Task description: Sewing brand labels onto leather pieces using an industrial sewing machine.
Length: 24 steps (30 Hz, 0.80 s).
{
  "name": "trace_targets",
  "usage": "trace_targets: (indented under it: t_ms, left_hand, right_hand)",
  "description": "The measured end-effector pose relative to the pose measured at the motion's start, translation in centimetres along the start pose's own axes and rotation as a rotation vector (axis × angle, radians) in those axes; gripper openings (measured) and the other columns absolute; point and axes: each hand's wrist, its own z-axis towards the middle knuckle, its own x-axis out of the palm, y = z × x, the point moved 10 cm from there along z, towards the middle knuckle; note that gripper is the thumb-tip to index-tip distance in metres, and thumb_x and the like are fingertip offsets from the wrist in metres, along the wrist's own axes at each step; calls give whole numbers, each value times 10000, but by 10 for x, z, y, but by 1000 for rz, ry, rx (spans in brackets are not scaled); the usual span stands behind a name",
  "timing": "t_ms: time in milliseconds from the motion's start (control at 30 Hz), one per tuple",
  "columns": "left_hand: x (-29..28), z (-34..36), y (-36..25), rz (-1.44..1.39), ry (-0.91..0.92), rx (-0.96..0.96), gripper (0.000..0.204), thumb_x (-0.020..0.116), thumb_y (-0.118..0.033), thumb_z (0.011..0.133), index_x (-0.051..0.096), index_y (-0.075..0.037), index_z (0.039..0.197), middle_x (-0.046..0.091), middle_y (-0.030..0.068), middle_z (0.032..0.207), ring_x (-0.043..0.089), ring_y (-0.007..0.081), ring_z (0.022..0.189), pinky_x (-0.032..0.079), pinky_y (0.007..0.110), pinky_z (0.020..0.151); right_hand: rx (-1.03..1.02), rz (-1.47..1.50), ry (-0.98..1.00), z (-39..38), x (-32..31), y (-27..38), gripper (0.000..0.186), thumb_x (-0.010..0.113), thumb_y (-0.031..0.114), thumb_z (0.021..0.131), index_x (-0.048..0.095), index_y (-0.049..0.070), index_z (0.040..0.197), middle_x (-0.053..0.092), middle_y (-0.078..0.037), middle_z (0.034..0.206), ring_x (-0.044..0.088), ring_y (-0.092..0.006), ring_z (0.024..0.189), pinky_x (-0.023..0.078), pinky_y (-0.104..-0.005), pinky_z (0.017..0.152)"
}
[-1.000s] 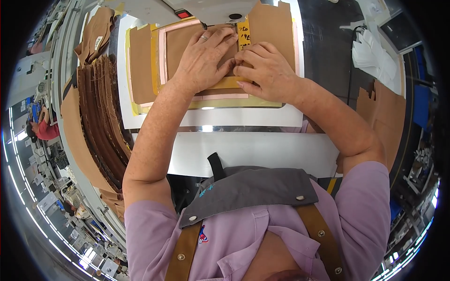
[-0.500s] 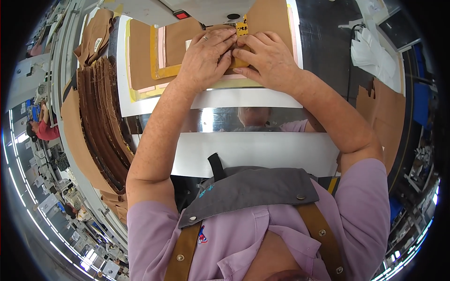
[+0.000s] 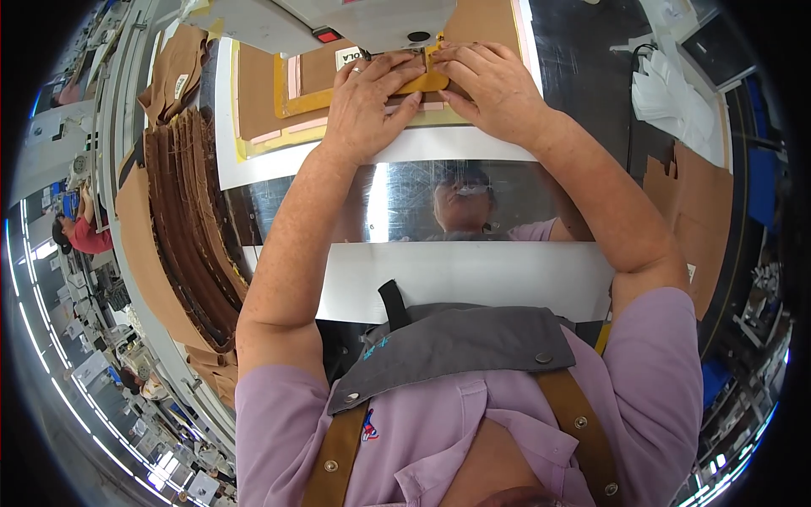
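Observation:
Both my hands rest on a flat sewing template, a white board point(image 3: 253, 167) carrying brown fabric point(image 3: 253, 93) and a yellow frame point(image 3: 300, 106). My left hand point(image 3: 367, 110) lies with its fingers stretched over the frame's near part, thumb apart. Beside its fingertips, a white label point(image 3: 349, 57) with dark print shows on the fabric. My right hand point(image 3: 494, 93) touches the frame's right end, fingers extended and slightly bent, its thumb separate. Between the two hands runs a strip of the yellow frame. What lies under the fingers is hidden.
A white machine head point(image 3: 372, 29) with a red switch overhangs the template. Nearer me is a shiny metal plate point(image 3: 405, 207). Stacked brown fabric pieces point(image 3: 190, 228) stand at left; white sheets point(image 3: 672, 101) and brown fabric point(image 3: 697, 220) hang at right. Another person point(image 3: 84, 228) sits far left.
The template has slid away from me, under the machine head, with both hands on it. More of the metal plate shows, and the label has come into fuller view.

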Motion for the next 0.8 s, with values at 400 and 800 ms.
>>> trace_targets:
  t_ms: [400,800]
  left_hand:
    - [-15,-10,15,61,-115,-51,491,710,-297,873,688,-92,1319,691,90,1334,551,304,1354,298,471,1197]
    - [-38,-124,20,195,-151,-301,621,679,-390,937,559,-85,1464,483,186,1570,378,396,1499,228,550,1218]
  right_hand:
    - [99,-56,82,11,13,-30,265,666,305,981,693,112,1161,678,-24,1230,587,-202,1253,413,-408,1102]
    - [92,-88,121,2,19,-14,355,589,316,1046,643,149,1355,621,-53,1413,511,-174,1370,300,-419,1226]
